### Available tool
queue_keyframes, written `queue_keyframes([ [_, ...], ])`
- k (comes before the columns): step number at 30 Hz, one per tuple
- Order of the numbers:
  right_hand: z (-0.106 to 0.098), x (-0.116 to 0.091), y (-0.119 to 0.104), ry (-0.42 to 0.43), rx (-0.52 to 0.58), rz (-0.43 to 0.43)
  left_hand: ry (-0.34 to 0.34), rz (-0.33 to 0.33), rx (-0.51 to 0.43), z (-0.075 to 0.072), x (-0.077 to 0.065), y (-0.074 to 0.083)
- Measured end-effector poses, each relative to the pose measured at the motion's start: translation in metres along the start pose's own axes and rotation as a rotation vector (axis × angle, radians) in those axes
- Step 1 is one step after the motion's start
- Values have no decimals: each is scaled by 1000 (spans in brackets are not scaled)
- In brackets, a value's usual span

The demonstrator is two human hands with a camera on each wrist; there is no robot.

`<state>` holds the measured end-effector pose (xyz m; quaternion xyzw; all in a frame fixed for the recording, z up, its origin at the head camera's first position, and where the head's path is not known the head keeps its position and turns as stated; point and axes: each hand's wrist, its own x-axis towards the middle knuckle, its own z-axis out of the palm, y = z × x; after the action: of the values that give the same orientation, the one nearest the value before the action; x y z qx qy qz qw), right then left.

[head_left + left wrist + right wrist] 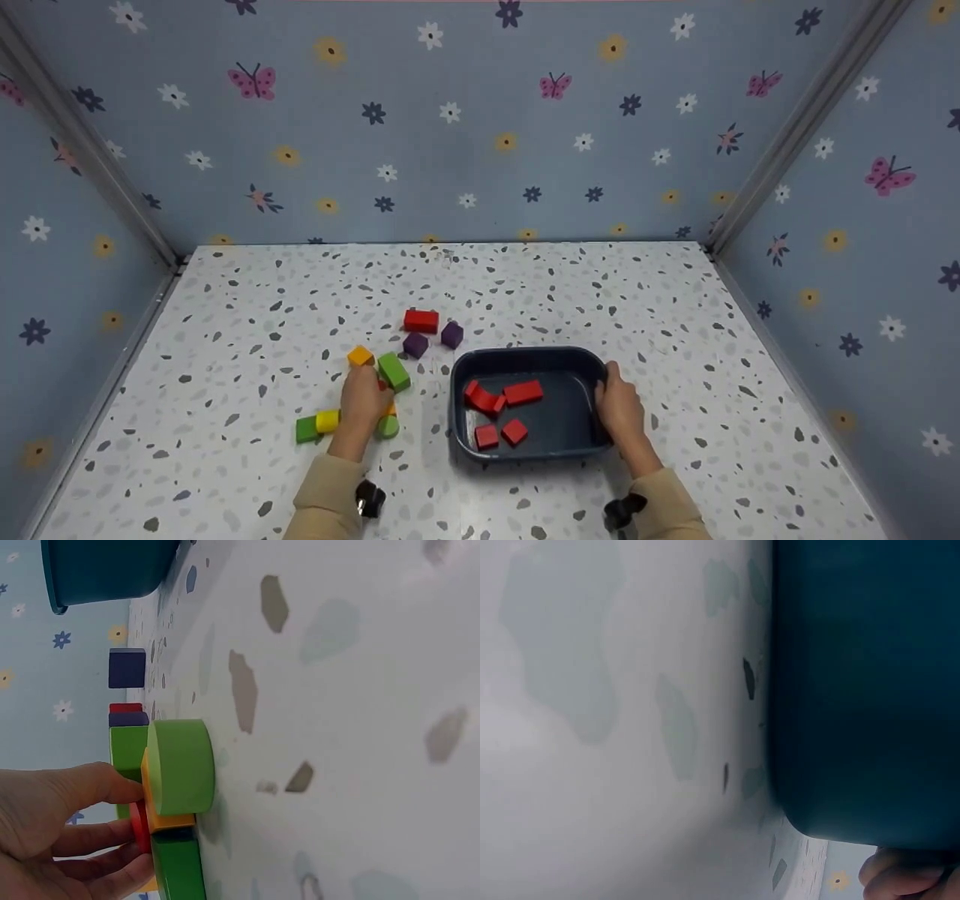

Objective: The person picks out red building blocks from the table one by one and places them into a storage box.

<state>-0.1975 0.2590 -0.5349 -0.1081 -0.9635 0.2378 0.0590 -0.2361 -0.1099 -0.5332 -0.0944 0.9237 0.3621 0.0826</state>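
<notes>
My left hand [363, 397] is down among the loose blocks, thumb and fingers pinching a red block [139, 826]. Right beside that block are a light green rounded block [180, 766], an orange block [174, 822] and a dark green block [178, 864]. On the right, my right hand [621, 401] grips the right rim of a dark blue tub [532, 454]. Inside the tub lie several red blocks, among them a red arch [484, 399] and a red oblong block [523, 392]. The right wrist view shows mostly the tub's outer wall [866, 690], with fingertips [900, 877] at its edge.
Beyond my left hand lie a green oblong block [394, 372], a yellow-orange block [361, 355], two purple cubes [415, 345] and a red oblong block [421, 322]. A yellow block [328, 421] touches a green one at left. Flower-patterned walls [480, 127] enclose the speckled table [712, 420].
</notes>
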Motion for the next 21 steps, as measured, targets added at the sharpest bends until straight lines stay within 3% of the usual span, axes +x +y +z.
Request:
queue_keyframes([
  [9,0,-2,0,33,8,-33,90,90,-2,-3,-7,1],
  [21,0,-2,0,48,5,-35,73,61,-51,-4,-20,15],
])
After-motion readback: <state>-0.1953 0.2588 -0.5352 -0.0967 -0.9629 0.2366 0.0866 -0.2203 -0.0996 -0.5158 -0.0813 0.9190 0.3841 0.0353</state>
